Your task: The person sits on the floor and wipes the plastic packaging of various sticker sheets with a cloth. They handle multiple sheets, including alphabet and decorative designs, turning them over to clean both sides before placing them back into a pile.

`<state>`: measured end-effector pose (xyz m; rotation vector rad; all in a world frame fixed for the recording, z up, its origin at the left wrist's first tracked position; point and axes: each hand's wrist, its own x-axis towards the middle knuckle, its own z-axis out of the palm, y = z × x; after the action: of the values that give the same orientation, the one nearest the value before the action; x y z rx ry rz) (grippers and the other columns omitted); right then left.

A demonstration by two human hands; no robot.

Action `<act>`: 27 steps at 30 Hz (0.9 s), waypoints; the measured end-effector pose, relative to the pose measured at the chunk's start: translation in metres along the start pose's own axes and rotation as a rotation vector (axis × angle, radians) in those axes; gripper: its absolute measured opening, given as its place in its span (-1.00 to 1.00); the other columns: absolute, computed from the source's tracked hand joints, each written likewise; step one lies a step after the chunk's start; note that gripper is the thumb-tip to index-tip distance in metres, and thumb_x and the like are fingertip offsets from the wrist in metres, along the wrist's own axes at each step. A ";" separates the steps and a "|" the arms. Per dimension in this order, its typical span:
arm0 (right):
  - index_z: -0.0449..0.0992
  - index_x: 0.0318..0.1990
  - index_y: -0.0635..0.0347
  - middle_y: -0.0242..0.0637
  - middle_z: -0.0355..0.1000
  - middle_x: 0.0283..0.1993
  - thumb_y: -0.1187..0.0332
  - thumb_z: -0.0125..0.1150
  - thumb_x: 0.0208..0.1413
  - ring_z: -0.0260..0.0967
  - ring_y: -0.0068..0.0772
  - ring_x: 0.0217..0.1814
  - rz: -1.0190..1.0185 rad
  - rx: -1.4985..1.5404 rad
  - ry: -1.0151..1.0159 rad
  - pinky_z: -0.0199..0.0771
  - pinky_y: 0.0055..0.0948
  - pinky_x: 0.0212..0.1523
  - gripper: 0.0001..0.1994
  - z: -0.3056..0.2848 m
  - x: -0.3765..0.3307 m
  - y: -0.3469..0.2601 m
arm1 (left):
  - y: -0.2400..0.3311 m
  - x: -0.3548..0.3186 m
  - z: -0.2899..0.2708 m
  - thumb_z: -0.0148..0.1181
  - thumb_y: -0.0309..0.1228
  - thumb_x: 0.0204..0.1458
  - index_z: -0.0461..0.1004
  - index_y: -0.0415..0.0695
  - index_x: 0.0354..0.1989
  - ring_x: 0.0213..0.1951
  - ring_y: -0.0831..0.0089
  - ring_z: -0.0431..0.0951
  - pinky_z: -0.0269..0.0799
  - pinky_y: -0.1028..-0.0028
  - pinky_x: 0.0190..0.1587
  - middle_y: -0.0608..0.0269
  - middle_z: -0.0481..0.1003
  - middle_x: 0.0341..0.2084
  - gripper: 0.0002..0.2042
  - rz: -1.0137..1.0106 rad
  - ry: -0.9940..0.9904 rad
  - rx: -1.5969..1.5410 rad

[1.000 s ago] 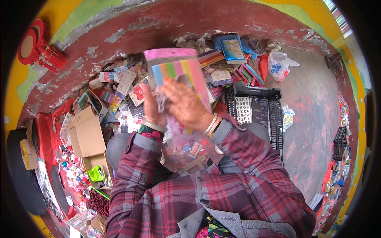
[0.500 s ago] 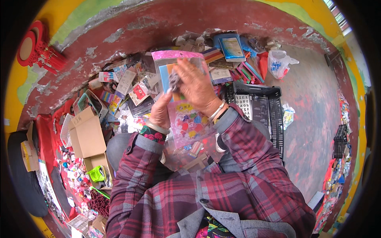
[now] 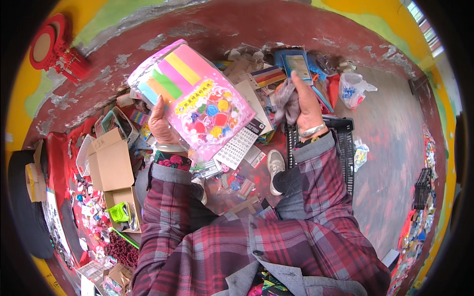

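Left hand (image 3: 162, 124) now alone on the pink pack (image 3: 195, 98), fingers clamped on its lower left edge, pack lifted and tilted above the floor clutter. Right hand (image 3: 302, 101) off the pack since a second ago, closed round a grey cloth (image 3: 286, 106) beside the black crate (image 3: 345, 148). Looks like wiping paused, pack held up for a look.

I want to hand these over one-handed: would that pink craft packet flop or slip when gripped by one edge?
The pink craft packet probably stays fairly flat: the left hand holds it up by its lower edge without visible sagging. It seems light for its size. Its glossy wrapper may be slippery, so a firm pinch seems wise.
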<state>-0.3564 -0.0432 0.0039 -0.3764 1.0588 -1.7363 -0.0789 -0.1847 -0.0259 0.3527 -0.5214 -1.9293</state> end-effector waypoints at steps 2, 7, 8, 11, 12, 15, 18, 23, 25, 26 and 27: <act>0.48 -0.28 0.27 -0.32 0.47 -0.43 0.02 0.13 0.13 0.42 -0.54 -0.47 0.146 -0.288 -0.069 0.45 -0.55 -0.46 -0.60 0.007 -0.009 0.006 | 0.008 0.000 0.009 0.01 -0.30 0.13 0.26 -0.30 0.10 -0.01 0.11 0.47 0.36 0.10 0.08 -0.03 0.41 0.00 -0.58 0.054 -0.019 -0.076; 0.45 -0.15 0.29 -0.35 0.46 -0.33 0.10 0.15 0.14 0.41 -0.59 -0.37 0.425 -0.134 -0.440 0.46 -0.59 -0.36 -0.63 0.042 -0.030 0.055 | 0.015 -0.004 0.018 -0.02 -0.24 0.15 0.23 -0.32 0.11 0.03 0.06 0.43 0.32 0.07 0.12 -0.08 0.38 0.01 -0.55 0.093 -0.078 -0.130; 0.46 -0.17 0.26 -0.36 0.47 -0.32 0.16 0.14 0.15 0.42 -0.60 -0.36 0.430 -0.084 -0.414 0.47 -0.58 -0.32 -0.69 0.048 -0.032 0.063 | 0.014 -0.003 0.017 -0.01 -0.24 0.14 0.24 -0.30 0.11 0.04 0.06 0.42 0.30 0.07 0.13 -0.07 0.38 0.03 -0.55 0.081 -0.073 -0.129; 0.47 -0.19 0.26 -0.35 0.48 -0.30 0.27 0.11 0.18 0.43 -0.58 -0.36 0.470 0.096 -0.293 0.48 -0.56 -0.32 -0.78 0.056 -0.037 0.079 | 0.010 -0.005 0.020 0.01 -0.25 0.12 0.24 -0.27 0.13 0.06 0.06 0.40 0.25 0.08 0.16 -0.04 0.37 0.05 -0.54 0.032 -0.083 -0.161; 0.47 -0.20 0.27 -0.35 0.48 -0.30 0.30 0.10 0.18 0.44 -0.57 -0.36 0.465 0.114 -0.292 0.48 -0.55 -0.32 -0.80 0.057 -0.038 0.081 | 0.009 -0.006 0.021 0.01 -0.26 0.12 0.24 -0.27 0.13 0.06 0.06 0.40 0.25 0.08 0.16 -0.04 0.37 0.05 -0.54 0.025 -0.084 -0.159; 0.47 -0.23 0.29 -0.33 0.49 -0.34 0.36 0.08 0.18 0.46 -0.53 -0.37 0.429 0.145 -0.334 0.49 -0.54 -0.32 -0.83 0.053 -0.036 0.081 | 0.005 -0.003 0.019 0.04 -0.28 0.11 0.24 -0.28 0.13 0.05 0.10 0.41 0.26 0.10 0.15 -0.02 0.37 0.05 -0.54 0.005 -0.077 -0.147; 0.47 -0.27 0.31 -0.31 0.48 -0.38 0.38 0.07 0.17 0.47 -0.50 -0.39 0.386 0.181 -0.366 0.51 -0.52 -0.33 -0.84 0.050 -0.035 0.074 | -0.002 -0.002 0.019 0.07 -0.28 0.10 0.24 -0.28 0.14 0.03 0.12 0.43 0.27 0.12 0.14 0.00 0.39 0.04 -0.52 0.069 -0.032 -0.136; 0.49 -0.28 0.33 -0.33 0.48 -0.42 0.32 0.07 0.18 0.44 -0.52 -0.44 0.158 -0.031 -0.302 0.46 -0.52 -0.39 -0.79 0.038 -0.027 0.053 | -0.011 0.007 0.023 0.12 -0.17 0.09 0.04 -0.18 0.26 0.24 0.20 0.16 0.07 0.15 0.25 0.06 0.18 0.21 -0.37 0.003 0.013 -0.047; 0.50 -0.26 0.30 -0.34 0.48 -0.43 0.30 0.07 0.18 0.44 -0.46 -0.45 -0.273 -0.558 -0.229 0.43 -0.50 -0.41 -0.79 0.036 -0.022 0.049 | -0.018 0.012 0.006 0.14 -0.14 0.07 -0.08 -0.24 0.28 0.26 0.10 0.11 0.05 0.06 0.26 -0.07 0.08 0.23 -0.27 -0.106 0.066 -0.019; 0.50 -0.25 0.29 -0.34 0.48 -0.44 0.30 0.06 0.18 0.44 -0.43 -0.46 -0.491 -0.817 -0.183 0.42 -0.50 -0.43 -0.78 0.037 -0.020 0.047 | -0.021 0.012 0.003 0.14 -0.12 0.07 -0.12 -0.26 0.28 0.26 0.07 0.09 0.03 0.03 0.27 -0.11 0.04 0.24 -0.24 -0.120 0.059 0.001; 0.51 -0.17 0.19 -0.35 0.46 -0.39 0.34 0.08 0.12 0.43 -0.34 -0.43 -0.759 -1.156 -0.106 0.39 -0.41 -0.42 -0.81 0.038 -0.024 0.044 | -0.026 0.011 0.001 0.17 -0.08 0.04 -0.12 -0.29 0.28 0.26 0.02 0.09 0.02 0.06 0.29 -0.16 0.06 0.22 -0.20 -0.143 0.028 0.003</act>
<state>-0.2935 -0.0445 -0.0042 -1.7418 1.9246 -1.4708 -0.1044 -0.1858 -0.0383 0.4278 -0.4917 -2.0583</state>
